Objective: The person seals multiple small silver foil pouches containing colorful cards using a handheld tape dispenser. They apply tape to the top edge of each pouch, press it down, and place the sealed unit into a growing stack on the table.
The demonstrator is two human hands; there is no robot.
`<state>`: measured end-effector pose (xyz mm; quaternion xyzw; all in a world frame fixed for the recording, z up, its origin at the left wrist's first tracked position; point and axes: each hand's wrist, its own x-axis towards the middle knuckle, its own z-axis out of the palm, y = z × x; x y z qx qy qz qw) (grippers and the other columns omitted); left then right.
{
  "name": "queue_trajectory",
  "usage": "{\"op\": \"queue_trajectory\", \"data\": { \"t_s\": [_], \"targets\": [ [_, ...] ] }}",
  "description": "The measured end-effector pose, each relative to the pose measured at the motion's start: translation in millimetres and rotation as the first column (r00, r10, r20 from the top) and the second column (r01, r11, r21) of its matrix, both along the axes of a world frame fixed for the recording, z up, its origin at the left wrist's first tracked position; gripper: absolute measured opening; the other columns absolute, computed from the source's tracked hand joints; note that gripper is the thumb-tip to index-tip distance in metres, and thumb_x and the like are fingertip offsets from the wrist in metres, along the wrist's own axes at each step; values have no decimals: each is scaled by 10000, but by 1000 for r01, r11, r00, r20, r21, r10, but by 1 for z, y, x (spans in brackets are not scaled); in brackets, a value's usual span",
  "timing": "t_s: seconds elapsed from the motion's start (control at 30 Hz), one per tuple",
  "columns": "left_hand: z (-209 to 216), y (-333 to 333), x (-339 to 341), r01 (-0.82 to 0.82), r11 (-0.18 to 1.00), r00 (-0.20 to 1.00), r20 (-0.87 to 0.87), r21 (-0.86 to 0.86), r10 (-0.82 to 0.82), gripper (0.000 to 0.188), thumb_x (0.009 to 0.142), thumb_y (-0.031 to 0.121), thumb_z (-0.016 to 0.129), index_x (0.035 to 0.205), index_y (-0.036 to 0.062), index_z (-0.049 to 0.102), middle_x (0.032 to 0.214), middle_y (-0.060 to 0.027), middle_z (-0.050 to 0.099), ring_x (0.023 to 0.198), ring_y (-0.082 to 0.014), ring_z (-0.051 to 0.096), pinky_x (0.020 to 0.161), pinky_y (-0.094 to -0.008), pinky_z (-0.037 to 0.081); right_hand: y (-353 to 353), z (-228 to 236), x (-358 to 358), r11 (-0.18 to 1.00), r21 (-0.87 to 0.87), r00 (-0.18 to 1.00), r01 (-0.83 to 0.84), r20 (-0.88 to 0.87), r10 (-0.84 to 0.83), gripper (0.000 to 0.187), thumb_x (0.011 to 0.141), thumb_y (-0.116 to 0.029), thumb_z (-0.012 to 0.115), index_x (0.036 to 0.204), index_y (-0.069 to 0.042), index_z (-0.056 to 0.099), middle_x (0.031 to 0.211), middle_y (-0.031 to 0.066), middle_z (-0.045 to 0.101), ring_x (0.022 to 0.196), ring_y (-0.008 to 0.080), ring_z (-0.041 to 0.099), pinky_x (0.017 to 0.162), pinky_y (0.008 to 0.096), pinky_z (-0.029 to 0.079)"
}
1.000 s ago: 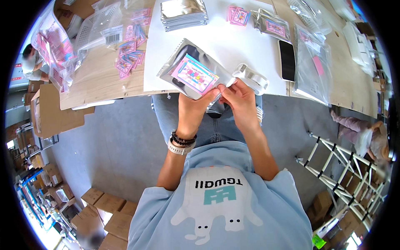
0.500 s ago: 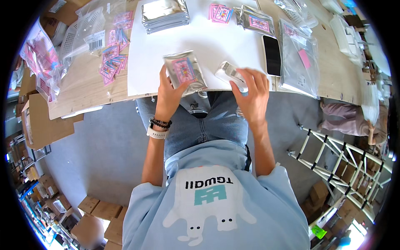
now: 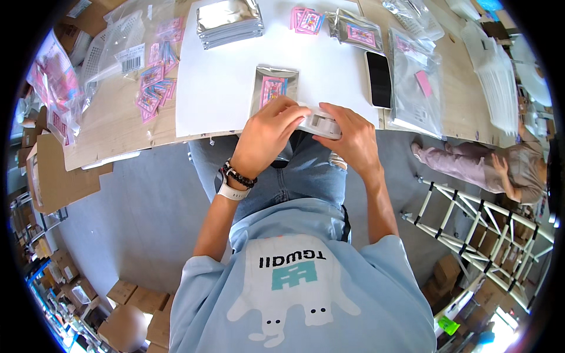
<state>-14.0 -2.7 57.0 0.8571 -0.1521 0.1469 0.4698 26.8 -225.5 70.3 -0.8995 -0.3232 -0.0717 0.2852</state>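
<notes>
My right hand [image 3: 353, 136] is closed round a small white handheld device [image 3: 325, 125] with a grey window in its side. My left hand [image 3: 268, 132] has its fingertips pinched together at the device's left end; whatever is between them is hidden. Just beyond the left hand, a silver foil pouch [image 3: 289, 75] lies flat at the front of the white sheet [image 3: 229, 76]. A pink-and-blue picture card [image 3: 272, 88] lies on the pouch's face. My left hand covers the pouch's lower part.
A stack of silver pouches [image 3: 228, 23] stands at the back. Pink cards [image 3: 154, 88] lie loose to the left, and more cards [image 3: 306, 20] at the back. Right of the sheet are a phone [image 3: 378, 80] and a clear plastic bag [image 3: 416, 88]. Another person [image 3: 500, 170] is at far right.
My left hand has let go of the foil pouch, now lying on the sheet, and moved right to the white device. My right hand has lifted the device off the sheet.
</notes>
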Motion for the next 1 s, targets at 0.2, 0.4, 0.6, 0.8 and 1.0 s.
{"op": "queue_trajectory", "data": {
  "t_s": [0.2, 0.4, 0.6, 0.8, 1.0],
  "targets": [
    [8, 12, -6, -4, 994, 1000, 21, 113, 2, 160, 909, 40, 735, 1060, 80, 703, 981, -76, 631, 834, -263, 678, 705, -370, 552, 11, 18, -4, 995, -65, 995, -73, 66, 78, 695, 631, -135, 926, 1268, -87, 650, 1102, 85, 741, 1005, 284, 727, 858, 391, 590],
    [14, 19, -7, 37, 991, 999, -19, 127, -35, 125, 907, 58, 723, 950, 51, 605, 938, -72, 589, 845, -280, 647, 707, -398, 547, 17, 19, -8, 991, -98, 993, -90, 61, 96, 707, 623, -122, 926, 1268, -85, 639, 1110, 76, 734, 1016, 274, 726, 858, 383, 590],
    [33, 28, -8, 115, 957, 993, -13, 268, -116, 158, 878, 36, 684, 957, 44, 547, 934, -93, 563, 898, -295, 605, 750, -416, 516, 20, 18, -6, 983, -146, 990, -114, 62, 124, 696, 624, -119, 924, 1255, -67, 636, 1128, 76, 733, 1029, 268, 724, 853, 376, 591],
    [48, 71, 15, 112, 937, 992, 26, 330, -127, 128, 937, 26, 651, 1001, 30, 541, 910, -136, 589, 852, -331, 598, 763, -417, 494, 5, 20, 10, 991, -80, 993, -103, 41, 107, 669, 643, -97, 920, 1257, -77, 652, 1142, 104, 732, 1020, 306, 719, 853, 389, 590],
    [34, 105, 50, 271, 957, 896, -390, 108, -210, 208, 1016, 48, 646, 1159, 15, 499, 905, -121, 660, 829, -227, 643, 792, -335, 515, -23, 2, 56, 999, -7, 971, -49, -234, 46, 636, 686, -63, 887, 1272, -93, 645, 1180, 127, 724, 1070, 347, 693, 925, 403, 563]
  ]
}}
